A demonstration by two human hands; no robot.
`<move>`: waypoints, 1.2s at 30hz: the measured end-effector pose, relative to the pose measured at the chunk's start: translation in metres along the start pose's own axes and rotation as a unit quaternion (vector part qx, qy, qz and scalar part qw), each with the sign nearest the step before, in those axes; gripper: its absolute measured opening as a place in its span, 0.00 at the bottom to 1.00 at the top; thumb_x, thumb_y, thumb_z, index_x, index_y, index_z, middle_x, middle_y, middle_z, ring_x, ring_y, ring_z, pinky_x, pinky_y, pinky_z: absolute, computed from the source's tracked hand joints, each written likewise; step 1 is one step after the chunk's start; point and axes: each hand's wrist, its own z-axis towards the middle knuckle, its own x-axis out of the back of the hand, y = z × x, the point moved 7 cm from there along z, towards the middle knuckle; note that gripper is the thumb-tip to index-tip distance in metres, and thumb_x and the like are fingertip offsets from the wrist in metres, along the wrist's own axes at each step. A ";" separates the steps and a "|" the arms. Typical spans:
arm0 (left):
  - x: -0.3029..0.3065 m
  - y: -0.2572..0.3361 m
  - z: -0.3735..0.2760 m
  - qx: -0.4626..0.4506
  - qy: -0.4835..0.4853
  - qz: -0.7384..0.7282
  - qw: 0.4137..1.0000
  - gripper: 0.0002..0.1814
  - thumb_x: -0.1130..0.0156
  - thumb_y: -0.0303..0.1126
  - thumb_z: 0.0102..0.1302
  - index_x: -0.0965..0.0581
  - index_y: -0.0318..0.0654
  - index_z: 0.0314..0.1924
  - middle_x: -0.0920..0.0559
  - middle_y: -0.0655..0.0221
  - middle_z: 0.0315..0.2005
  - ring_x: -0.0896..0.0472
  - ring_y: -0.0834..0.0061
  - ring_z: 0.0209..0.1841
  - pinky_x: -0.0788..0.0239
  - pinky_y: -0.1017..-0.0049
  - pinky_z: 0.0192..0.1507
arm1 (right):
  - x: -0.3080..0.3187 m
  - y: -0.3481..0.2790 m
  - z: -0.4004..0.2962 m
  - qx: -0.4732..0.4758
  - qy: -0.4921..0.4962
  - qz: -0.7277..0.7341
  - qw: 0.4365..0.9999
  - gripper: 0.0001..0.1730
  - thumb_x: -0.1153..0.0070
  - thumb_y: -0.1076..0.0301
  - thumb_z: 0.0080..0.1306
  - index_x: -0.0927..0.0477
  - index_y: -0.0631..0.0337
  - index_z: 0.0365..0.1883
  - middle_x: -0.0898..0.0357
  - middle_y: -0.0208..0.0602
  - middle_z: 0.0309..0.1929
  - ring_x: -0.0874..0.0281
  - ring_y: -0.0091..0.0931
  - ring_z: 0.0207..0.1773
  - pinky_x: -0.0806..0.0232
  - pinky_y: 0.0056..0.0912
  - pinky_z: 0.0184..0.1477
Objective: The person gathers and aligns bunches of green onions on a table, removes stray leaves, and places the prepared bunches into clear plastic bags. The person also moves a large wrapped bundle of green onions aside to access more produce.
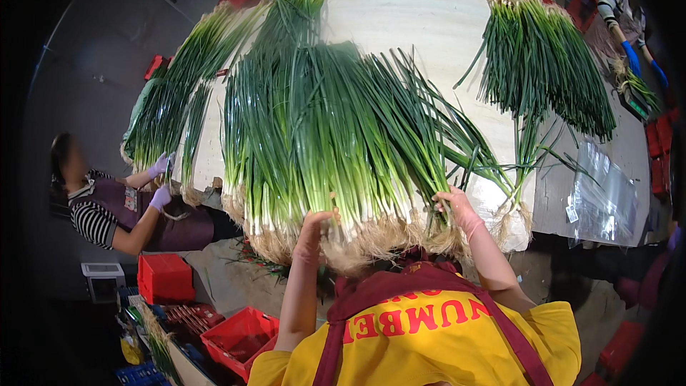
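A broad pile of spring onions (316, 134) lies before me, its dark leaves pointing away and its white stems and tan roots along the near table edge. Into the pile's lower middle reaches my left hand (315, 226), curled round a clump of stems just above the blurred roots. At the pile's right end, my right hand (459, 208) grips a few stalks (429, 171) low down near the roots. Just right of that hand, a small loose bunch of spring onions (519, 187) lies with splayed leaves and its roots toward me.
Clear plastic bags (605, 193) lie on the table (407, 16) at right. Another onion heap (541, 53) occupies the far right, near a scale (635, 103). A co-worker in purple gloves (161, 198) handles onions at left; others stand opposite. Red crates (241, 335) sit behind me.
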 end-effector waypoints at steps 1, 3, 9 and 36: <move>-0.006 0.007 -0.004 -0.024 -0.047 -0.036 0.998 0.25 0.35 0.38 0.49 0.25 0.33 0.47 0.21 0.69 0.33 0.23 0.77 0.32 0.29 0.79 0.37 | -0.001 -0.004 -0.004 0.011 0.004 -0.037 0.999 0.10 0.47 0.74 0.61 0.27 0.65 0.41 0.23 0.37 0.28 0.29 0.22 0.23 0.36 0.22 0.26; -0.032 0.014 -0.023 -0.023 -0.106 -0.228 0.968 0.35 0.37 0.33 0.51 0.35 0.33 0.61 0.21 0.69 0.31 0.23 0.77 0.29 0.27 0.80 0.31 | -0.011 -0.020 -0.017 0.069 -0.010 -0.057 0.996 0.10 0.46 0.73 0.61 0.28 0.64 0.40 0.24 0.35 0.26 0.33 0.21 0.20 0.40 0.22 0.24; -0.059 -0.010 -0.014 0.008 -0.184 -0.375 0.909 0.50 0.34 0.26 0.47 0.51 0.35 0.69 0.21 0.59 0.32 0.20 0.67 0.31 0.19 0.74 0.33 | -0.022 -0.020 -0.017 0.053 -0.018 -0.092 0.994 0.19 0.44 0.70 0.59 0.27 0.68 0.47 0.21 0.37 0.35 0.26 0.23 0.30 0.33 0.25 0.36; -0.192 0.047 -0.089 -0.062 -0.226 0.281 0.930 0.37 0.36 0.28 0.54 0.40 0.37 0.64 0.25 0.69 0.43 0.27 0.80 0.44 0.32 0.78 0.47 | -0.171 -0.250 -0.056 0.277 -0.341 0.332 0.835 0.47 0.43 0.38 0.57 0.36 0.68 0.61 0.27 0.47 0.53 0.25 0.39 0.53 0.28 0.40 0.56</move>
